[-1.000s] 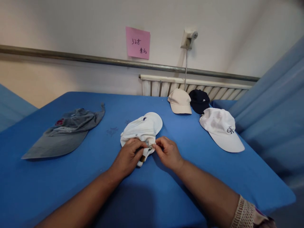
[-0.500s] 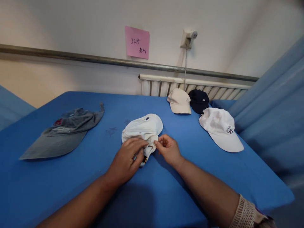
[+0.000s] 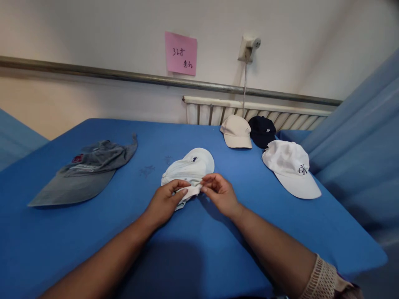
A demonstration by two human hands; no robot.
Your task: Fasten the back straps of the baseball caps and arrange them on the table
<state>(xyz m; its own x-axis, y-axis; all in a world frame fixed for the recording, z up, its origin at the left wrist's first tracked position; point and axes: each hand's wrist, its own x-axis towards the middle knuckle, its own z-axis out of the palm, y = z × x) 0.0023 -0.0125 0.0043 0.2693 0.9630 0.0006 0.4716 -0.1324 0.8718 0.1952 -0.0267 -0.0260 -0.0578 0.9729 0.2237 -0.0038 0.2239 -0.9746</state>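
Observation:
A pale baseball cap (image 3: 183, 168) with a small dark emblem lies in the middle of the blue-covered table (image 3: 237, 245), its brim pointing away from me. My left hand (image 3: 165, 202) pinches the near edge of this cap at its back strap, thumb and fingers closed on the fabric. Just to the right, my right hand (image 3: 220, 193) has its thumb and fingertips closed on the same edge. Part of the strap hangs below my left fingers, and its buckle is mostly hidden.
On the left lies a grey cap (image 3: 77, 182). Toward the back right stand a beige cap (image 3: 236, 131) and a navy cap (image 3: 262, 131), with a white cap (image 3: 288, 166) nearer. Behind are a radiator (image 3: 202, 113), a metal rail (image 3: 124, 75) and, at right, a blue curtain (image 3: 361, 137).
My left hand has turned and now pinches the cap's back edge from the left instead of lying over it. The strap's hanging end with its dark piece no longer shows.

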